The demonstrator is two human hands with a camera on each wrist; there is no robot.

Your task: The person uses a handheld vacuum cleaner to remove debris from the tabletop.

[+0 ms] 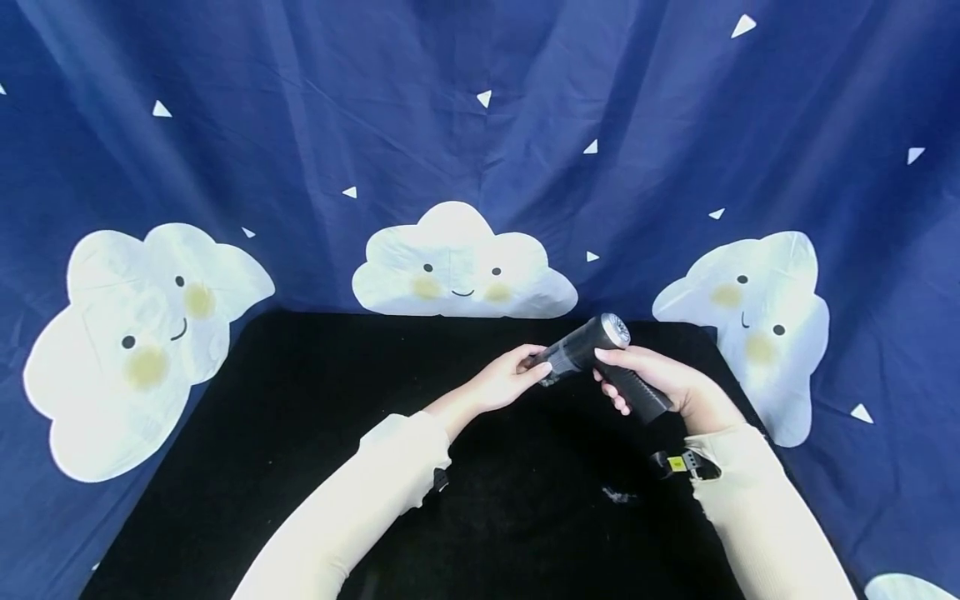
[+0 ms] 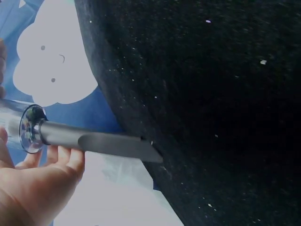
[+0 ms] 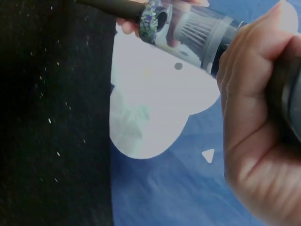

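Note:
A black handheld vacuum cleaner [image 1: 585, 343] is held above the dark table, tilted with its round silver end up to the right. My right hand [image 1: 663, 377] grips its ribbed handle [image 1: 637, 394]. At the other end, my left hand [image 1: 504, 382] holds the clear dust cup [image 2: 11, 121] between thumb and fingers. The long dark crevice nozzle [image 2: 99, 141] points out past the left hand. Through the cup wall in the right wrist view I see a pleated filter [image 3: 195, 34] and shiny coloured bits [image 3: 149, 21] gathered by the nozzle end.
A black cloth-covered table [image 1: 315, 467] lies below, with small pale specks scattered on it. One whitish patch [image 1: 618, 496] lies near the right forearm. Behind hangs a blue curtain [image 1: 420, 125] printed with smiling clouds and white triangles.

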